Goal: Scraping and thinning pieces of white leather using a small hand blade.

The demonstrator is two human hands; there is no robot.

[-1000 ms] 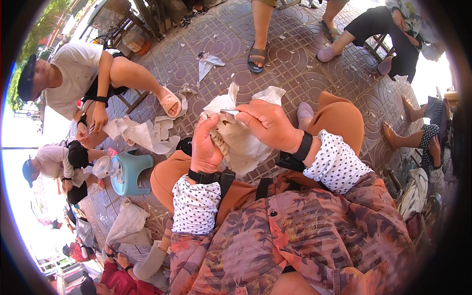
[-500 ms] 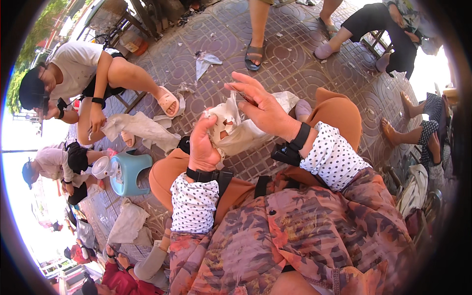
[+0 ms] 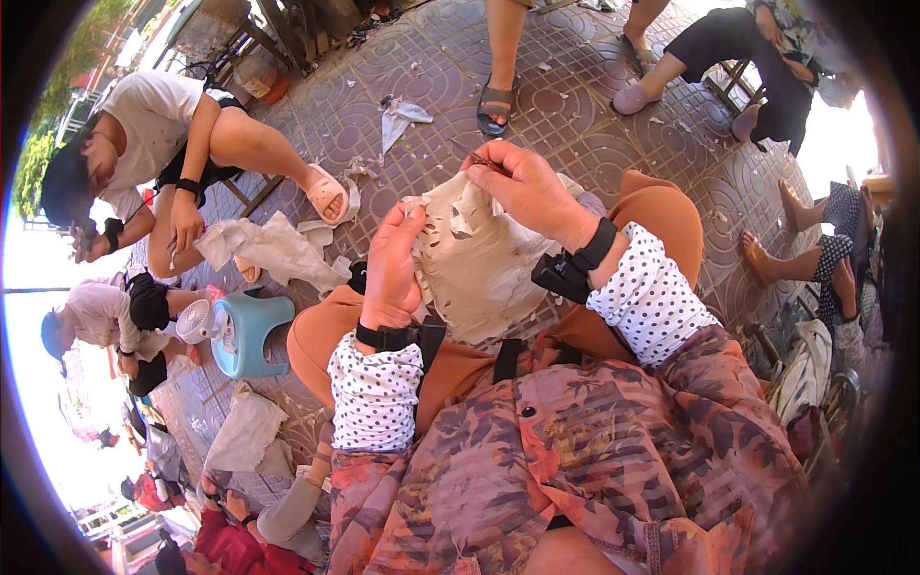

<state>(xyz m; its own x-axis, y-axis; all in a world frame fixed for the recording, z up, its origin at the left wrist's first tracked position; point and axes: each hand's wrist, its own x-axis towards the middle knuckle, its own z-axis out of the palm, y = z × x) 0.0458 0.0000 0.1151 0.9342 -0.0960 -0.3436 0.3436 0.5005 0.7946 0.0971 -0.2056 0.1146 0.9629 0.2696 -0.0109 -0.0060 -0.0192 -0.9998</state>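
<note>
A cream cloth [image 3: 484,264] with several small cut-out holes near its upper edge hangs between my hands, above my lap. My left hand [image 3: 391,264] pinches its upper left edge between thumb and fingers. My right hand [image 3: 527,187] is closed at the cloth's upper right part, the thumb pressing on it. In the same hand lies a slim dark-reddish tool [image 3: 491,165] with a thin point sticking out to the left; its exact kind is too small to tell. The cloth's lower end drops toward the floor between my knees.
A person [image 3: 158,134] in a white shirt sits to the left beside another pale cloth [image 3: 273,251]. A blue stool [image 3: 254,331] with a small white fan [image 3: 196,321] stands near my left knee. Sandalled feet [image 3: 495,105] are ahead, and a white scrap [image 3: 398,123] lies on the tiles.
The right hand has closed and come down onto the cloth's upper edge. The cloth is now spread wider between both hands, and the left hand's fingers have drawn together on it.
</note>
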